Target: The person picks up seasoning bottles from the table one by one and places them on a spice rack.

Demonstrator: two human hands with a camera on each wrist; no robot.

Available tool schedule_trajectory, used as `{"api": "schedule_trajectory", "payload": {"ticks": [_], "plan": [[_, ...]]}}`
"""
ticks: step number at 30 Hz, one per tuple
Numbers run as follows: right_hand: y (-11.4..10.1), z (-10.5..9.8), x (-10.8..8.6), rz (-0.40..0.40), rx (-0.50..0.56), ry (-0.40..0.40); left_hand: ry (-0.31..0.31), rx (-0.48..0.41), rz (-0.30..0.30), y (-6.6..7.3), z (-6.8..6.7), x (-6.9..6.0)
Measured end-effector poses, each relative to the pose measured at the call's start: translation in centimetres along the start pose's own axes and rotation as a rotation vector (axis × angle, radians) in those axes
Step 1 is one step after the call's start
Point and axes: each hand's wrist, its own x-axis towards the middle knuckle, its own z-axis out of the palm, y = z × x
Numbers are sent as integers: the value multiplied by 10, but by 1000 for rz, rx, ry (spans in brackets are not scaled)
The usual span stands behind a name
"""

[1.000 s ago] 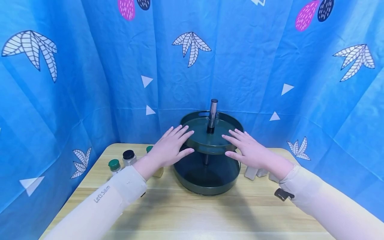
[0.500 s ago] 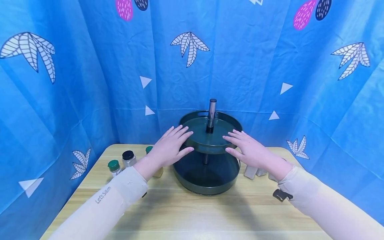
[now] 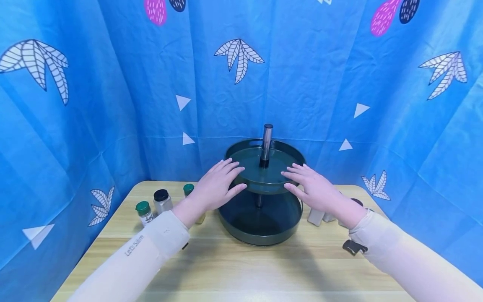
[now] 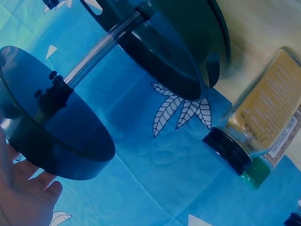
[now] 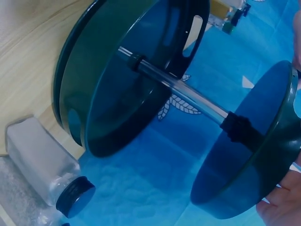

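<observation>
A two-tier dark green round rack point(image 3: 260, 239) stands on the table, its trays joined by a shiny metal pole point(image 3: 266, 142). My left hand point(image 3: 213, 186) is at the left side of the upper tray point(image 3: 260, 172), fingers straight and spread. On the opposite side my right hand point(image 3: 315, 188) has its fingers extended over the rim. Both hold nothing; whether they touch the tray I cannot tell. In the left wrist view, part of the left hand point(image 4: 28, 193) shows beside the upper tray's wall. The right wrist view catches fingers point(image 5: 282, 195) near the same tray.
On the left stand a green-capped jar point(image 3: 144, 212), a black-capped jar point(image 3: 162, 200) and a green-capped bottle point(image 3: 188, 188). Bottles with pale contents point(image 3: 316, 216) are partly hidden behind the right arm. A blue patterned curtain point(image 3: 234, 105) surrounds the wooden table point(image 3: 241, 272).
My left hand has shifted slightly to the right, uncovering more of the green-capped bottle. The right hand stays nearly in place. The rack has not visibly moved.
</observation>
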Motion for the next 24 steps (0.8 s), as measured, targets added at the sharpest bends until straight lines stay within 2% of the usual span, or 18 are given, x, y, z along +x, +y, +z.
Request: {"api": "schedule_trajectory", "payload": {"ticks": [12,24], "plan": [[0,2,-1,-29,-10,70,48,-22,18,2,4,4],[-2,3,-3,-35,-31,125,91,-6,15,2,10,6]]}}
